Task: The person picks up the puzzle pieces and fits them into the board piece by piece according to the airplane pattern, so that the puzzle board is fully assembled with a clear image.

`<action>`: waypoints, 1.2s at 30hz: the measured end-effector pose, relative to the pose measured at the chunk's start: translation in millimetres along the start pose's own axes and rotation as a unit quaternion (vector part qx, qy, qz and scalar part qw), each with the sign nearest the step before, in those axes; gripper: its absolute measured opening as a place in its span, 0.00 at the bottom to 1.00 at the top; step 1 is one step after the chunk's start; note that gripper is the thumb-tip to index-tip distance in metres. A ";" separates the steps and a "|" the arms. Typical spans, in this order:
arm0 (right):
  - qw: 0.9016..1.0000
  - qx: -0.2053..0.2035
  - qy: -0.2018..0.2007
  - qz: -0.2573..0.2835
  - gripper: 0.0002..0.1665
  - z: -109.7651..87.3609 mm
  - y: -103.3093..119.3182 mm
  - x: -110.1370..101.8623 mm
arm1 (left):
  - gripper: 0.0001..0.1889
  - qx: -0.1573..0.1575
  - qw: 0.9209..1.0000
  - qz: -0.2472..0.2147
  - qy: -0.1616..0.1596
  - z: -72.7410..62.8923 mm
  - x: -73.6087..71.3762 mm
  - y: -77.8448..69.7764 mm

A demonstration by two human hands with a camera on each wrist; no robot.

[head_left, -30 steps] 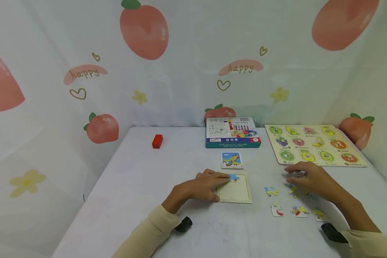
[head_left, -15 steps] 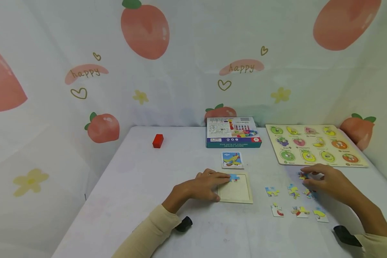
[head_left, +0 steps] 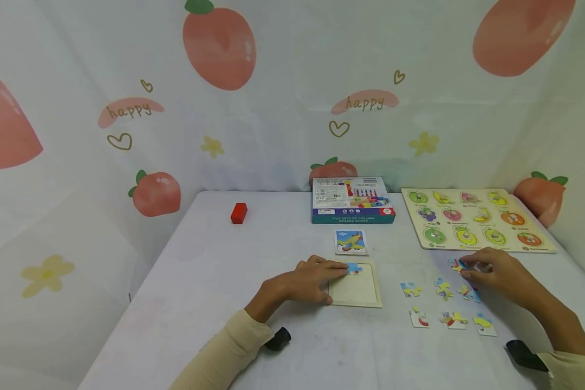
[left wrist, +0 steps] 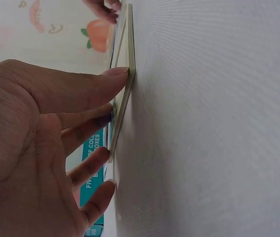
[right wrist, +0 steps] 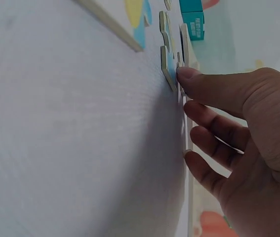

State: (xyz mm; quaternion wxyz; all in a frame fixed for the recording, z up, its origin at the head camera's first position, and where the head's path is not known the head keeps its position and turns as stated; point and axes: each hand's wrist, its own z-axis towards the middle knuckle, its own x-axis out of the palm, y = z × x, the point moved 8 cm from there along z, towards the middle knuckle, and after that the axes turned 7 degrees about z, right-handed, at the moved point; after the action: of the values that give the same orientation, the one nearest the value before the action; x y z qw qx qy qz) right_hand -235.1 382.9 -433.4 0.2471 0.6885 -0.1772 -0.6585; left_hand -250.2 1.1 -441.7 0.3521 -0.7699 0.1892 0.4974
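Note:
My left hand (head_left: pixel 308 279) rests on the left side of a square wooden puzzle tray (head_left: pixel 355 293), fingers mostly straight. Its index fingertip touches a blue puzzle piece (head_left: pixel 355 268) at the tray's far side, and in the left wrist view the thumb (left wrist: pixel 88 89) lies against the tray's edge. My right hand (head_left: pixel 507 276) pinches a red, yellow and blue puzzle piece (head_left: pixel 456 265) at the back of the loose group, between thumb and index finger. Close in front of that hand lies another piece (head_left: pixel 469 293). The right wrist view shows the thumb (right wrist: pixel 214 89) low over the table.
More loose pieces, including a yellow one (head_left: pixel 484 325), lie right of the tray. Behind the tray is an airplane picture card (head_left: pixel 350 242), then a boxed bead set (head_left: pixel 353 200). A fruit board (head_left: pixel 473 219) stands back right, a red block (head_left: pixel 239 213) back left.
My right hand has moved right and drawn its thumb and index finger together on the back piece, uncovering pieces in front. The left hand and the tray stay put.

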 end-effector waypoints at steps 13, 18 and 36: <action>1.000 0.007 0.012 -0.010 0.30 5.5 -0.9 -0.7 | 0.39 0.001 1.000 -0.003 -0.002 -0.4 -0.4 0.3; 1.000 0.011 0.018 -0.011 0.31 7.4 -1.2 -1.5 | 0.39 0.003 1.000 -0.002 -0.003 -0.9 -0.8 -0.3; 1.000 0.014 0.022 -0.009 0.27 9.3 -0.2 -1.0 | 0.39 0.003 1.000 -0.007 0.000 -2.1 -1.9 -1.4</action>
State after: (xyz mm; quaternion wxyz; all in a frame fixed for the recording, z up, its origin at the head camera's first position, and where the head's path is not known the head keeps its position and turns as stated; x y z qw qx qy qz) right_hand -244.5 382.6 -432.8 0.2353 0.7079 -0.1742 -0.6428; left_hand -248.8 0.4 -438.9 0.3577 -0.7703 0.1849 0.4944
